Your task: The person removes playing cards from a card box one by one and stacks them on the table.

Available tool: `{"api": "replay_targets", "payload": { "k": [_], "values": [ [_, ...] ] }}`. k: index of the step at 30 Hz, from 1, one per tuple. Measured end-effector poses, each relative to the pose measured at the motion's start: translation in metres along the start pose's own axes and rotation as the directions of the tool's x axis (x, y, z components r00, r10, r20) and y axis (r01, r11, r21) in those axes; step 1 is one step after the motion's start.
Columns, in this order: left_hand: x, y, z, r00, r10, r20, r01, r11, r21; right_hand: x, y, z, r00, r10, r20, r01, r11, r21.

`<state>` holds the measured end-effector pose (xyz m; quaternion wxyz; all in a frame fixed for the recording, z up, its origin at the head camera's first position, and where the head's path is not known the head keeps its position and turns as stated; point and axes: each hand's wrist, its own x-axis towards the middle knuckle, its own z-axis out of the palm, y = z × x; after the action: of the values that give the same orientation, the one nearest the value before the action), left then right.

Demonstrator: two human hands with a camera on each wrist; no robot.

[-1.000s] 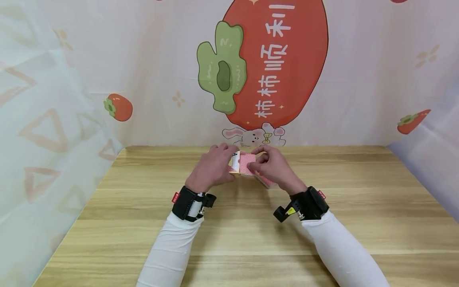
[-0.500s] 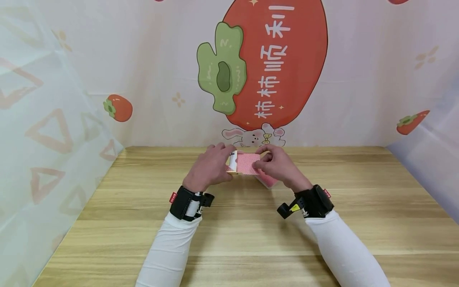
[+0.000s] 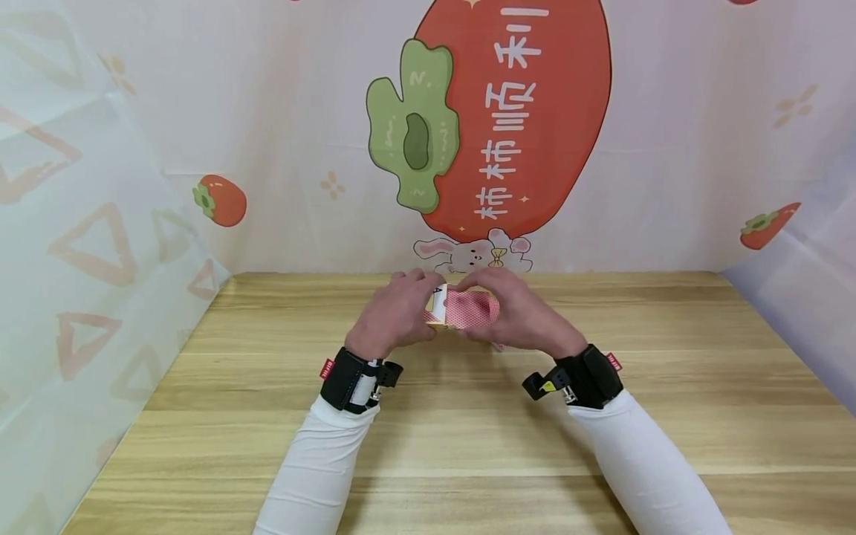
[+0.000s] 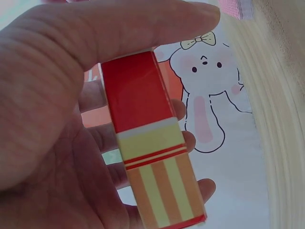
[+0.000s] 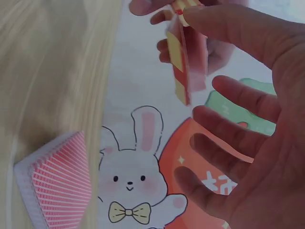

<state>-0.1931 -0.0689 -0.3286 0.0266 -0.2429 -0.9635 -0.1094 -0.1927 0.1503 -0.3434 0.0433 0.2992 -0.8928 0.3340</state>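
Note:
A playing card box (image 3: 438,305), open at its right end, is held between my left hand's (image 3: 394,316) thumb and fingers at the back of the table. Its red and striped narrow side (image 4: 147,143) faces the left wrist camera. From the opening a pink-patterned part (image 3: 468,308), apparently the lid, sticks out to the right and bends. My right hand (image 3: 518,316) arches round that end, its thumb (image 5: 214,19) at the box and the other fingers spread apart from it. Below, a pink-backed deck of cards (image 5: 62,179) lies on the table, mostly hidden by the right hand in the head view.
A wooden table (image 3: 435,446) runs right up to a printed cloth backdrop (image 3: 301,126), close behind both hands. Each wrist carries a black strapped camera mount, as on the right wrist (image 3: 585,377).
My right hand has shifted slightly right and gone from pinching the pink-patterned part to arching around it with spread fingers. That part now looks bent. The left hand keeps its hold on the box.

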Motion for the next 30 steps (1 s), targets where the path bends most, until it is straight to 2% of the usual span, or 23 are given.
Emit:
{"api": "replay_targets", "payload": {
  "k": [10,21,30],
  "values": [
    [0.0,0.002,0.002,1.0,0.021,0.003,-0.021,1.0,0.017,-0.001,0.002,0.006,1.0,-0.009,0.016,0.009,1.0,-0.01],
    [0.001,-0.004,-0.004,1.0,0.011,-0.001,-0.011,1.0,-0.016,0.002,0.004,-0.008,0.999,-0.043,0.024,0.043,0.999,-0.031],
    [0.0,-0.008,-0.005,1.0,-0.006,0.02,0.007,0.999,-0.031,-0.003,0.006,-0.019,0.999,-0.009,0.044,0.012,0.998,-0.055]
  ]
}}
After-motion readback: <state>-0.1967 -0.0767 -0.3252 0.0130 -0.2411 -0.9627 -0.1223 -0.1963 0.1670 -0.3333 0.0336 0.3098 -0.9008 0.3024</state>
